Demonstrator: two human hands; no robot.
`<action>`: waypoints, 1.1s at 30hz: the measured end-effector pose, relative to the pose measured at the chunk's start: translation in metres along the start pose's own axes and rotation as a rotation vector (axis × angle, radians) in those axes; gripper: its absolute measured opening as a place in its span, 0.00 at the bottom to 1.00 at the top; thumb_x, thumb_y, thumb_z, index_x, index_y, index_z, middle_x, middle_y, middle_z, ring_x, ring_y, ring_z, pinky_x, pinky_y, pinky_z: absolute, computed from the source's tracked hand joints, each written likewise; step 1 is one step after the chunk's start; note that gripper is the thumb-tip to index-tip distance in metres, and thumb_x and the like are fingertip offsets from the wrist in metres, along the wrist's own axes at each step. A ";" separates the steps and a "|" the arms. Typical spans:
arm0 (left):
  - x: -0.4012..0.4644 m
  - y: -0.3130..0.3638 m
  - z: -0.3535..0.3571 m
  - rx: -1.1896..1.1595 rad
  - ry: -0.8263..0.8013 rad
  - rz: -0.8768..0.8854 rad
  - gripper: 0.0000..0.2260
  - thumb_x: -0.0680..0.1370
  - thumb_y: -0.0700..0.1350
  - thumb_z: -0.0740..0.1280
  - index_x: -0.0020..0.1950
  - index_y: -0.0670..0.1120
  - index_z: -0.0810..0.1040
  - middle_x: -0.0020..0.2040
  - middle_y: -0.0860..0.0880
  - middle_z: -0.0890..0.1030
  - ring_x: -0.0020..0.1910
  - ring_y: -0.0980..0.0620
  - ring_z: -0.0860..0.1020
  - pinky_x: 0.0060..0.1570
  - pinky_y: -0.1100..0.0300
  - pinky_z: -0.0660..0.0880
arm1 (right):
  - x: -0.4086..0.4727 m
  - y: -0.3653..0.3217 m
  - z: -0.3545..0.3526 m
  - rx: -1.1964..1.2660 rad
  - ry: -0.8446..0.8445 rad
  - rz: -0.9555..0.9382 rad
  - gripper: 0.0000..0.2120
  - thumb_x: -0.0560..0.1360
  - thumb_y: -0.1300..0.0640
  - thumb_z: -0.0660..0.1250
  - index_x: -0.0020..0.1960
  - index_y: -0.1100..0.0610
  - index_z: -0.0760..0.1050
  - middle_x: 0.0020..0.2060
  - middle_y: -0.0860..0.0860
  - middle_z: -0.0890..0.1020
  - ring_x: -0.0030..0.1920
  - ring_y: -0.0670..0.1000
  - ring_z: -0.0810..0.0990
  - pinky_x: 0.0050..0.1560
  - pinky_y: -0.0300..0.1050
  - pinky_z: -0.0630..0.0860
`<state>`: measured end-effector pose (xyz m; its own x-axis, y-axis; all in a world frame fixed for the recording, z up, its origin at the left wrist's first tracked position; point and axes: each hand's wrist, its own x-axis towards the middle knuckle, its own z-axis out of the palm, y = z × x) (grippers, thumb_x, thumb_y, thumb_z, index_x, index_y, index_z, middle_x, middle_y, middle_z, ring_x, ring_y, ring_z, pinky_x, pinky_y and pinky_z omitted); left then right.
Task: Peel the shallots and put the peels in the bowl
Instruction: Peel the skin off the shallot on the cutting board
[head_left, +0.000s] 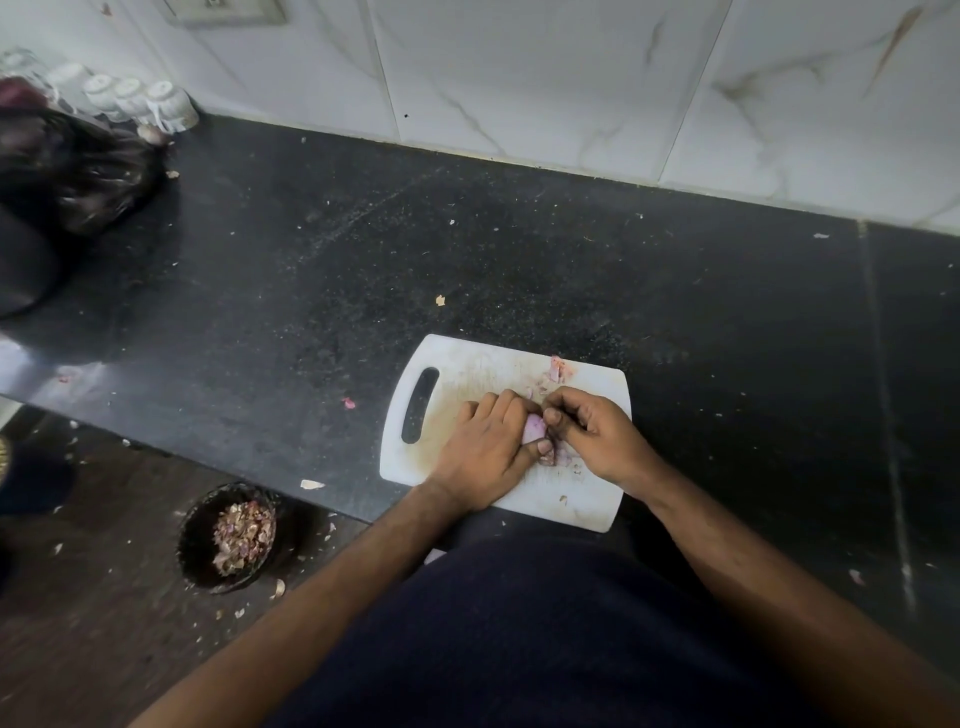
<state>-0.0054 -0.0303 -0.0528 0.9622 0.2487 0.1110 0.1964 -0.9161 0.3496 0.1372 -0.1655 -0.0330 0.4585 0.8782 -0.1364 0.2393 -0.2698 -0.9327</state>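
A pale pink shallot (534, 430) sits between both hands over the white cutting board (467, 374). My left hand (485, 451) grips it, thumb across its lower side. My right hand (589, 428) pinches at its right end, where dark peel (549, 457) hangs loose. Bits of peel (558, 370) lie on the board's far side. A dark bowl (200, 540) holding a heap of peels stands on the floor below the counter edge, to the lower left.
The black counter (571, 270) runs to a marble-tiled wall. A dark bag (78, 176) and upturned white cups (135, 98) sit at the far left. Peel scraps dot the counter and the floor around the bowl.
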 end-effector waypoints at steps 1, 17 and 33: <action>0.000 -0.001 0.000 -0.004 -0.002 -0.006 0.23 0.83 0.63 0.52 0.61 0.46 0.73 0.54 0.49 0.75 0.49 0.49 0.71 0.51 0.52 0.67 | -0.001 0.000 0.001 0.012 0.033 0.010 0.05 0.83 0.59 0.65 0.50 0.58 0.79 0.42 0.52 0.84 0.44 0.45 0.80 0.50 0.46 0.78; 0.001 -0.004 0.002 -0.068 0.052 -0.053 0.20 0.81 0.61 0.64 0.61 0.46 0.74 0.54 0.49 0.74 0.50 0.51 0.69 0.50 0.54 0.67 | -0.010 0.004 0.011 -0.238 0.268 -0.122 0.04 0.77 0.60 0.73 0.52 0.57 0.82 0.46 0.46 0.81 0.49 0.43 0.81 0.50 0.33 0.75; -0.002 -0.006 -0.001 -0.058 0.014 0.028 0.20 0.84 0.57 0.58 0.66 0.44 0.74 0.58 0.47 0.75 0.53 0.48 0.72 0.52 0.51 0.69 | -0.011 0.009 0.001 -0.496 0.077 -0.177 0.04 0.78 0.55 0.71 0.51 0.55 0.80 0.45 0.41 0.78 0.46 0.40 0.78 0.45 0.32 0.72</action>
<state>-0.0087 -0.0253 -0.0538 0.9644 0.2276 0.1343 0.1576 -0.9032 0.3992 0.1339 -0.1771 -0.0400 0.4315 0.9007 0.0509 0.6863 -0.2911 -0.6666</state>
